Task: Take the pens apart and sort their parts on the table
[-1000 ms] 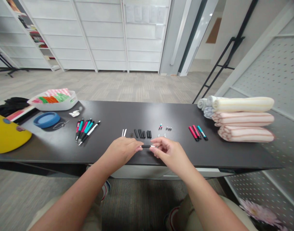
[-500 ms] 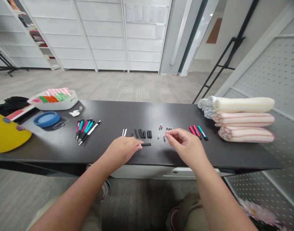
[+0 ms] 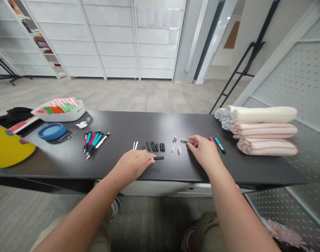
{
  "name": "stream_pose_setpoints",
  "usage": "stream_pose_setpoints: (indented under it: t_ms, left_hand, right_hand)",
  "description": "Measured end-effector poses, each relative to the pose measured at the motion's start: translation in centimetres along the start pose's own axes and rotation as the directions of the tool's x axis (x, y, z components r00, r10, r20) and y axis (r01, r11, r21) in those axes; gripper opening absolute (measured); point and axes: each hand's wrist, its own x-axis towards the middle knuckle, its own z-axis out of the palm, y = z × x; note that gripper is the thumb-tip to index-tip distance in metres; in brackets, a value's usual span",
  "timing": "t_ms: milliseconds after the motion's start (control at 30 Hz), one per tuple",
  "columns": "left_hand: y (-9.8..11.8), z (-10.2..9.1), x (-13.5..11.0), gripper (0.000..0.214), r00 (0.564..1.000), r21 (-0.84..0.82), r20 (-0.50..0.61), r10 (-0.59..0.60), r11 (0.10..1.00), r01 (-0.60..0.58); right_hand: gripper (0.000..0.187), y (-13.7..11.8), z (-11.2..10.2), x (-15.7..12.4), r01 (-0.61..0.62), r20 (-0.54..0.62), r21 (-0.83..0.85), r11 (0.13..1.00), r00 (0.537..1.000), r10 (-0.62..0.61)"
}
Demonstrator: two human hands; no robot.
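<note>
My left hand [image 3: 131, 165] rests at the table's front with its fingertips on the end of a black pen barrel [image 3: 158, 158], which has a pale tip. My right hand [image 3: 203, 150] reaches far along the table, fingertips at a small group of metal pen parts [image 3: 184, 141]. Between the hands lie black pen barrels [image 3: 154, 146] side by side, white sticks [image 3: 135, 145], and small clear pieces [image 3: 176, 150]. Left of them stand assembled teal and pink pens [image 3: 93, 143]. More pens [image 3: 219, 145] lie just past my right hand, partly hidden by it.
The dark table [image 3: 123, 124] holds a white tray of colourful cloth [image 3: 58, 115], a blue round dish [image 3: 51, 131] and a yellow board [image 3: 10, 150]. Folded striped towels [image 3: 263, 131] are stacked at the right end.
My right hand has let go of the black pen barrel and moved right and farther along the table to the small metal parts. My left hand and the barrel have stayed nearly still.
</note>
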Motion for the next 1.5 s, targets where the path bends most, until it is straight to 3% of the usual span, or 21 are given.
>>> stream_pose_setpoints:
  t_ms: [233, 400, 533, 633, 733, 867, 1033, 1500]
  left_hand:
    - [-0.1, 0.1, -0.1, 0.024, 1.000, -0.016, -0.025, 0.014, 1.000, -0.015]
    - [0.0, 0.0, 0.0, 0.025, 0.998, 0.000, -0.058, 0.030, 1.000, -0.030]
    - [0.2, -0.1, -0.1, 0.024, 0.996, -0.003, -0.070, 0.048, 0.999, -0.048]
    - [0.2, 0.0, -0.3, 0.023, 0.995, -0.013, -0.063, 0.080, 0.997, -0.081]
    - [0.1, 0.3, -0.5, 0.024, 0.993, 0.005, -0.039, 0.111, 0.994, -0.111]
    - [0.5, 0.3, -0.4, 0.022, 0.992, 0.101, 0.043, 0.118, 0.987, -0.121]
    - [1.0, -1.1, 0.0, 0.021, 0.984, 0.209, 0.141, 0.110, 0.968, -0.138]
    - [1.1, -2.6, -0.8, 0.022, 0.968, 0.185, 0.246, 0.056, 0.977, -0.103]
  right_hand:
    - [0.026, 0.5, 0.4, -0.2, 0.007, -0.060, 0.079, 0.997, 0.998, -0.002]
    - [0.021, -2.6, -1.0, -2.3, 0.168, -0.197, 0.014, 0.986, 0.967, -0.162]
    - [0.026, -6.3, -0.6, -4.9, 0.404, 0.019, 0.173, 0.898, 0.911, -0.413]
    - [0.030, -8.1, 0.8, -6.1, 0.451, 0.171, 0.244, 0.859, 0.852, -0.495]
    - [0.026, -8.7, 1.9, -6.4, 0.447, 0.239, 0.258, 0.857, 0.829, -0.505]
    - [0.024, -8.6, 2.1, -6.3, 0.420, 0.240, 0.282, 0.863, 0.840, -0.487]
    - [0.018, -8.2, 1.2, -6.0, 0.401, 0.214, 0.381, 0.833, 0.838, -0.502]
    - [0.017, -8.2, 1.0, -6.2, 0.427, 0.238, 0.426, 0.798, 0.798, -0.554]
